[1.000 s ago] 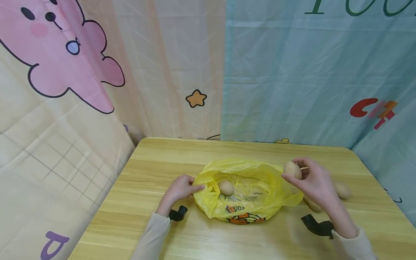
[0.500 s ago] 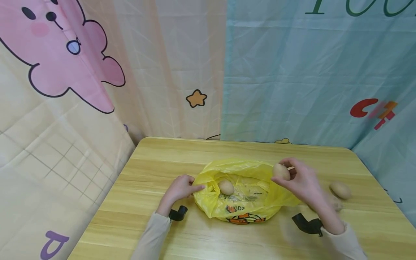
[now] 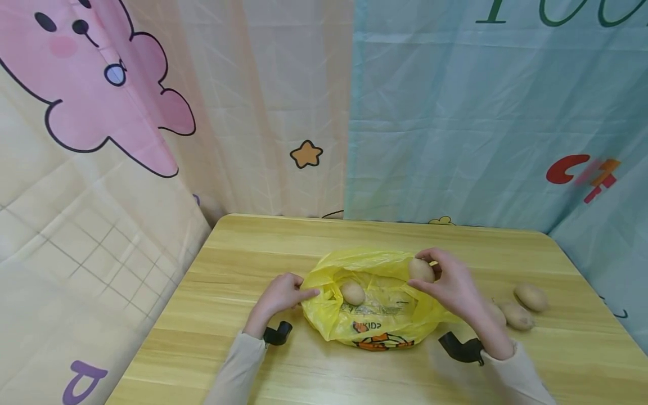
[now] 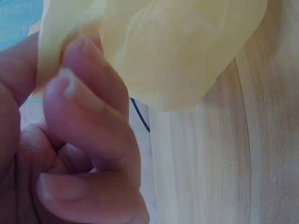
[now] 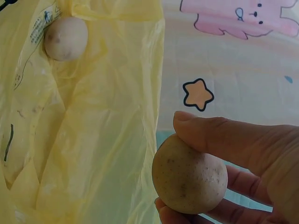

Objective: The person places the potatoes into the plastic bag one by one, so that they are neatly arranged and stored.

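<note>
A yellow plastic bag [image 3: 334, 326] lies on the table with its mouth spread wide and a printed cartoon on its front. One round potato [image 3: 352, 293] rests inside, toward the left. My left hand [image 3: 280, 293] pinches the bag's left rim between thumb and fingers; the left wrist view shows the thin film [image 4: 163, 56] between them. Over the bag's right rim, my right hand [image 3: 453, 286] holds another potato [image 5: 189, 175] by thumb and fingertips. In the right wrist view this held potato is pale brown with small dark spots.
To the right of the bag, several potatoes lie on the wooden table [image 3: 243, 247], one of them a potato [image 3: 531, 297] at the far side, another a potato [image 3: 517, 316] nearer. A printed curtain [image 3: 263, 112] hangs behind the table's back edge.
My right hand has carried its potato leftward, from beyond the bag's right side to over its rim. Potatoes behind the right forearm have come into view. The left hand has stayed in place.
</note>
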Demonstrator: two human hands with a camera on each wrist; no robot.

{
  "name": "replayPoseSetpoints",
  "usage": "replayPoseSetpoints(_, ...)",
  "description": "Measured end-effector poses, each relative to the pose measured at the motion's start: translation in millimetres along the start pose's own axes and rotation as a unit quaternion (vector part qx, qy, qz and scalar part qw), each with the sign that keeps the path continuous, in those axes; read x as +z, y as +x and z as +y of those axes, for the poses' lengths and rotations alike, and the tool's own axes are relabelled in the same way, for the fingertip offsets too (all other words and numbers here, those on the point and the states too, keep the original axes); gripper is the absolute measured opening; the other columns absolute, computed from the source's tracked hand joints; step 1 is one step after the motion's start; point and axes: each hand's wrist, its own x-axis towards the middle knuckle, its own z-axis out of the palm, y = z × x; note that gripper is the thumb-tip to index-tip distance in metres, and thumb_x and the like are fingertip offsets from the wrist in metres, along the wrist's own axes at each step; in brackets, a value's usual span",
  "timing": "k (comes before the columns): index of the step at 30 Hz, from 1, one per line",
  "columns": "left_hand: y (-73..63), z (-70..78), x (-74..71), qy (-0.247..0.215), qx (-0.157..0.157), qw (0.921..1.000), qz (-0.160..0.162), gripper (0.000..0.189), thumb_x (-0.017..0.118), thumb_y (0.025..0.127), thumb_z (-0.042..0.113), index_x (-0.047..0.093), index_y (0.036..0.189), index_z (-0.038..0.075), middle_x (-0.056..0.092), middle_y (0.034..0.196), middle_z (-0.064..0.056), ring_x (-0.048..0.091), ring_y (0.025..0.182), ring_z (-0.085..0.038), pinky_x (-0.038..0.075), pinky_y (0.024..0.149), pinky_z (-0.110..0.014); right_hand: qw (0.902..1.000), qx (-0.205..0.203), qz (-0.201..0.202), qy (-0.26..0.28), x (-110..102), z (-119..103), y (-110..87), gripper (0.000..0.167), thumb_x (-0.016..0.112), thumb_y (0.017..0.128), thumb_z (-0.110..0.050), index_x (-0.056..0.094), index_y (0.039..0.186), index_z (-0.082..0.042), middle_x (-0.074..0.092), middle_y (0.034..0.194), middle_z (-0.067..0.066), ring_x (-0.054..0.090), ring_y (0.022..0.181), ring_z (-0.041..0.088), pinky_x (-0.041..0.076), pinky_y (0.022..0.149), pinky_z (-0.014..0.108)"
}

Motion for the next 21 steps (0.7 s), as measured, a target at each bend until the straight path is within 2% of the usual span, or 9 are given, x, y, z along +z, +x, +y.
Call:
replayPoseSetpoints(14, 0.0, 0.6, 0.4, 0.004, -0.001, 1.0, 0.001, 0.035, 0.069, 0.086, 0.039, 0.059, 0.067, 0.012, 0.053, 0.053, 0.002, 0.048, 0.046, -0.011, 0.034, 0.044, -0.025, 0.9994, -0.024, -0.016, -0.019, 19.4, 3.4, 6.3, 0.046, 0.084, 0.072, -0.01, 0.059, 0.111, -0.006, 0.06, 0.101, 0.008, 0.058, 0.077, 0.018, 0.049, 0.061, 0.033)
replayPoseSetpoints(21, -0.4, 0.1, 0.2, 0.003, 0.002, 1.0, 0.002, 0.035, 0.07, 0.086, 0.038, 0.058, 0.066, 0.011, 0.052, 0.052, 0.003, 0.048, 0.045, -0.011, 0.033, 0.044, -0.025, 0.9995, -0.006, -0.029, -0.014, 29.5, 4.6, 7.0, 0.045, 0.083, 0.074, -0.014, 0.06, 0.111, -0.006, 0.061, 0.1, 0.008, 0.057, 0.076, 0.017, 0.047, 0.061, 0.033)
